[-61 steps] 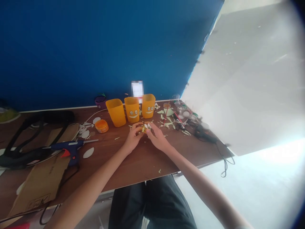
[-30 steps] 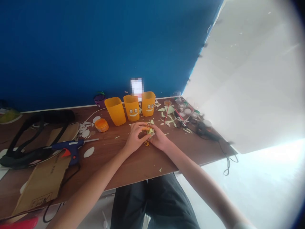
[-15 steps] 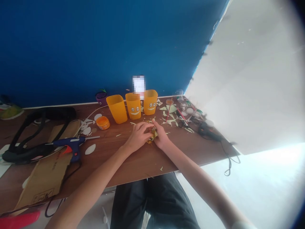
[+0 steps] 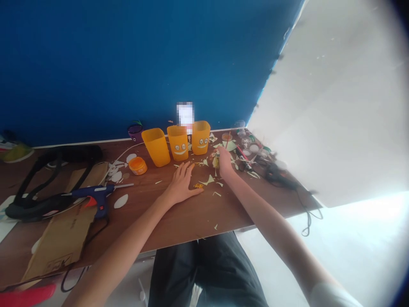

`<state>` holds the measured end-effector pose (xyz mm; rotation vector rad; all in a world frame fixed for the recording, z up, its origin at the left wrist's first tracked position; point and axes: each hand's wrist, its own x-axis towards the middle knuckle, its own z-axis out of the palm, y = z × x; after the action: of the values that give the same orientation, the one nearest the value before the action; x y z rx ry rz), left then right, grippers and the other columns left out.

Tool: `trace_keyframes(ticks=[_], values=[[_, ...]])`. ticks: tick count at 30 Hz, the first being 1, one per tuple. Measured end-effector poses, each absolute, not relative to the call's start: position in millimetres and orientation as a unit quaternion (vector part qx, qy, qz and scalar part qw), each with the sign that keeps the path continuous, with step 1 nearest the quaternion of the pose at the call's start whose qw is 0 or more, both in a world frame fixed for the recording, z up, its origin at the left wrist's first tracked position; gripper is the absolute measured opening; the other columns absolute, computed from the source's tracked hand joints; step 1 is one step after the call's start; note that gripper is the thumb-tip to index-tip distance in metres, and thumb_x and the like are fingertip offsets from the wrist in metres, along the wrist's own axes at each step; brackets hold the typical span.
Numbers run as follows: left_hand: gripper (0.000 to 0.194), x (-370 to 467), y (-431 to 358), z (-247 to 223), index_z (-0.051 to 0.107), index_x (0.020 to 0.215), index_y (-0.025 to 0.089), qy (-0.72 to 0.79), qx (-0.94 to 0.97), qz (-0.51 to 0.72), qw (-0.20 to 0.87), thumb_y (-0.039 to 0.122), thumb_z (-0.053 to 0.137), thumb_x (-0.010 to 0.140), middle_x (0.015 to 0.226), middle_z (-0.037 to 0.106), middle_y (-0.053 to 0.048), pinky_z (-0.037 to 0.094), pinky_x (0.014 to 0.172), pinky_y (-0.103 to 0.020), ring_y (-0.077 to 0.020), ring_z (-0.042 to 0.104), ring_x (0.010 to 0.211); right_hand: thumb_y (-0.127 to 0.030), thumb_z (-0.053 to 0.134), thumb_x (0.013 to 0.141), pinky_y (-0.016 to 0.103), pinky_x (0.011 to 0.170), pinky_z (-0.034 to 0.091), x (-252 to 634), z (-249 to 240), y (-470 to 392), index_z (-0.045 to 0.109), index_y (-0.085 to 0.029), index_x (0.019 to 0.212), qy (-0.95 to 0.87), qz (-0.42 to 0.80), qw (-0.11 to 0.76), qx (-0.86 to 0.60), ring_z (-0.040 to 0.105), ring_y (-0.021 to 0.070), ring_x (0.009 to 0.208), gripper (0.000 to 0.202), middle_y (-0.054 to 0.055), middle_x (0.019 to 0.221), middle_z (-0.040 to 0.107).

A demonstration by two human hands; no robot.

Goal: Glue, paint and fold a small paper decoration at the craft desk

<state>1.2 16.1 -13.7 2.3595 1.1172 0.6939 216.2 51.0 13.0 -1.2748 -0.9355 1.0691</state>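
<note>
My left hand [image 4: 182, 185] lies spread on the brown table [image 4: 179, 226], holding nothing, with a small orange-yellow piece [image 4: 198, 186] by its thumb. Farther right, my right hand [image 4: 225, 162] is closed round a bundle of pale yellow-green scraps [image 4: 216, 161], partly hidden by the fingers. Thin pale scraps [image 4: 209, 180] are scattered between and below the hands. Behind them stand three yellow cups, two with smiling faces: the left cup [image 4: 156, 147], the middle cup [image 4: 178, 143] and the right cup [image 4: 200, 138].
At the left are a blue glue gun [image 4: 100, 197], a black strap frame [image 4: 38, 207], cardboard [image 4: 60, 243] and an open orange jar [image 4: 137, 166]. A purple cup [image 4: 134, 132] stands near the wall. Clutter and a black tool with a cable [image 4: 281, 177] lie at the right.
My hands have moved apart. The right one went right and forward with scraps in it; the left one opened flat on the table. Loose scraps and the small orange-yellow piece now show between them.
</note>
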Motion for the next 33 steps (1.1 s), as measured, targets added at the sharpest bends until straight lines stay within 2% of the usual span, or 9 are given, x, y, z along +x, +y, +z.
trace_keyframes(ticks=[5, 12, 16, 19, 21, 23, 26, 29, 33], values=[[0.075, 6, 20, -27, 0.035, 0.142, 0.019, 0.455, 0.826, 0.288, 0.167, 0.055, 0.062, 0.082, 0.154, 0.028, -0.019, 0.019, 0.116, -0.059, -0.0386, 0.016, 0.147, -0.038, 0.047, 0.082, 0.027, 0.064, 0.039, 205, -2, 58, 0.057, -0.022, 0.07, -0.517, 0.345, 0.53, -0.577, 0.052, 0.0169, 0.07, 0.022, 0.0, 0.072, 0.061], [0.065, 12, 21, -29, 0.033, 0.141, 0.017, 0.437, 0.812, 0.321, 0.216, 0.036, 0.06, 0.086, 0.152, 0.033, -0.021, 0.023, 0.117, -0.056, -0.0342, 0.026, 0.145, -0.04, 0.044, 0.089, 0.027, 0.072, 0.039, 190, -2, 36, 0.063, -0.02, 0.076, -0.647, 0.309, 0.456, -0.526, 0.054, 0.0165, 0.072, 0.031, 0.0, 0.075, 0.064], [0.069, 13, 15, -21, 0.027, 0.144, 0.02, 0.389, 0.803, 0.326, 0.313, 0.022, 0.059, 0.082, 0.15, 0.037, -0.018, 0.03, 0.116, -0.05, -0.0285, 0.037, 0.14, -0.045, 0.04, 0.094, 0.029, 0.081, 0.045, 187, -2, 17, 0.067, -0.02, 0.087, -0.647, 0.385, 0.454, -0.477, 0.06, 0.0181, 0.084, 0.037, 0.002, 0.086, 0.068], [0.059, 15, 11, -14, 0.03, 0.142, 0.024, 0.387, 0.788, 0.339, 0.337, 0.019, 0.05, 0.087, 0.147, 0.041, -0.013, 0.031, 0.115, -0.046, -0.0242, 0.041, 0.137, -0.048, 0.036, 0.096, 0.035, 0.096, 0.044, 198, -1, 7, 0.067, -0.02, 0.104, -0.61, 0.422, 0.489, -0.459, 0.061, 0.0206, 0.102, 0.042, 0.005, 0.103, 0.069], [0.049, 18, 11, -12, 0.034, 0.139, 0.023, 0.426, 0.774, 0.358, 0.303, 0.025, 0.046, 0.091, 0.146, 0.042, -0.013, 0.027, 0.117, -0.048, -0.0253, 0.036, 0.14, -0.05, 0.037, 0.096, 0.038, 0.102, 0.042, 208, -1, 0, 0.062, -0.022, 0.119, -0.616, 0.39, 0.487, -0.481, 0.059, 0.022, 0.112, 0.044, 0.006, 0.117, 0.066], [0.044, 20, 13, -11, 0.039, 0.136, 0.019, 0.464, 0.76, 0.362, 0.275, 0.033, 0.043, 0.095, 0.145, 0.043, -0.016, 0.022, 0.118, -0.051, -0.028, 0.031, 0.142, -0.052, 0.042, 0.095, 0.042, 0.107, 0.038, 215, -2, -10, 0.051, -0.023, 0.135, -0.657, 0.343, 0.439, -0.508, 0.053, 0.0247, 0.124, 0.051, 0.01, 0.135, 0.057], [0.046, 20, 20, -12, 0.04, 0.136, 0.018, 0.48, 0.741, 0.356, 0.305, 0.041, 0.037, 0.098, 0.147, 0.041, -0.017, 0.021, 0.118, -0.051, -0.0285, 0.03, 0.143, -0.058, 0.055, 0.088, 0.048, 0.115, 0.028, 214, -8, -22, 0.031, -0.018, 0.151, -0.761, 0.24, 0.336, -0.5, 0.031, 0.0313, 0.143, 0.078, 0.017, 0.155, 0.034], [0.045, 16, 28, -15, 0.042, 0.136, 0.022, 0.452, 0.7, 0.409, 0.373, 0.046, 0.032, 0.099, 0.147, 0.043, -0.012, 0.03, 0.114, -0.045, -0.0238, 0.038, 0.139, -0.065, 0.057, 0.083, 0.053, 0.118, 0.02, 200, -16, -20, 0.021, -0.017, 0.154, -0.831, 0.141, 0.263, -0.47, 0.017, 0.035, 0.148, 0.093, 0.02, 0.16, 0.02], [0.04, 11, 33, -15, 0.056, 0.115, 0.022, 0.41, 0.611, 0.562, 0.378, 0.049, 0.032, 0.098, 0.124, 0.06, -0.009, 0.042, 0.104, -0.038, -0.0202, 0.055, 0.12, -0.067, 0.047, 0.088, 0.055, 0.116, 0.023, 179, -18, 1, 0.025, -0.012, 0.152, -0.857, 0.079, 0.222, -0.458, 0.02, 0.0364, 0.147, 0.087, 0.024, 0.158, 0.021]])
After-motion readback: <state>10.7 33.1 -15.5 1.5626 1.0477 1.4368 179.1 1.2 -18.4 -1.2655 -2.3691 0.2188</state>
